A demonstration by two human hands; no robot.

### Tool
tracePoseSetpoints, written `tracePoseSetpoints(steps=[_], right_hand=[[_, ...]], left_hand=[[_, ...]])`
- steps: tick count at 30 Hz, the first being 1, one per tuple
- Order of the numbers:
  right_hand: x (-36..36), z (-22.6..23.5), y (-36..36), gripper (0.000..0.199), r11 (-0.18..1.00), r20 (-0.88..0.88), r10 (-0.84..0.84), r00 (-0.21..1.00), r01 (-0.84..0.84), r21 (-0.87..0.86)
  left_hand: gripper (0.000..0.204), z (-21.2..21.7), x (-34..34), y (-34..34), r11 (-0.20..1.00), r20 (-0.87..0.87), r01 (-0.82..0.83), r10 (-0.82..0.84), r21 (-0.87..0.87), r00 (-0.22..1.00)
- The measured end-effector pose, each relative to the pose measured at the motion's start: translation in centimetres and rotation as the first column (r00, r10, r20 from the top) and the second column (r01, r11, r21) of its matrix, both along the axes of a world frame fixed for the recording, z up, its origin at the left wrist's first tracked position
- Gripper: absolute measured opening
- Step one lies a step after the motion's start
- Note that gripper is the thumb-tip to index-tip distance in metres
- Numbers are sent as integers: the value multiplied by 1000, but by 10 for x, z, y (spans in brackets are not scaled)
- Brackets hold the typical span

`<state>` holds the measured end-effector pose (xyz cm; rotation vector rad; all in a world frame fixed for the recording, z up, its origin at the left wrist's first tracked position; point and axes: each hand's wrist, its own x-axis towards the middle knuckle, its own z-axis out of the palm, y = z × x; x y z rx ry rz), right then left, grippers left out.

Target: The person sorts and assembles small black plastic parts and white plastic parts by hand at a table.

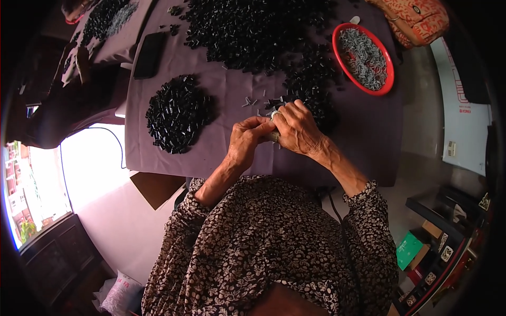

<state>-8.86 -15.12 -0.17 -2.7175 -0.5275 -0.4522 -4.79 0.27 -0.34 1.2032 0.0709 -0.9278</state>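
Note:
My left hand [246, 139] and my right hand [301, 129] meet over the front middle of the table, fingertips pinched together. Whatever is between them is too small and too covered to make out. Pale bands show around fingers where the hands join. Just beyond lie a few loose grey pins [250, 101] and scattered small black pieces. A round pile of small black tube-like pieces [179, 115] sits left of my hands. The far, larger heap of black pieces [242, 37] spreads down toward my right hand. Grey pins [363, 59] fill a red bowl [391, 67] at the right.
A dark phone-like slab [149, 56] lies on the purple tablecloth [232, 87] at the left. At the far right, another person's arm [403, 26] in an orange patterned sleeve reaches the table edge. A second table with black and grey pieces [108, 20] stands far left.

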Motion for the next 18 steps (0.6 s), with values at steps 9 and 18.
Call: tracePoseSetpoints(steps=[9,18], right_hand=[[-3,-5,-7,39,998,83,33,996,-36,43],[-12,-5,-18,36,981,75,182,980,-177,-77]], left_hand=[[15,0,-1,-4,996,83,73,-76,41,994],[20,19,0,-1,950,191,284,-306,130,933]])
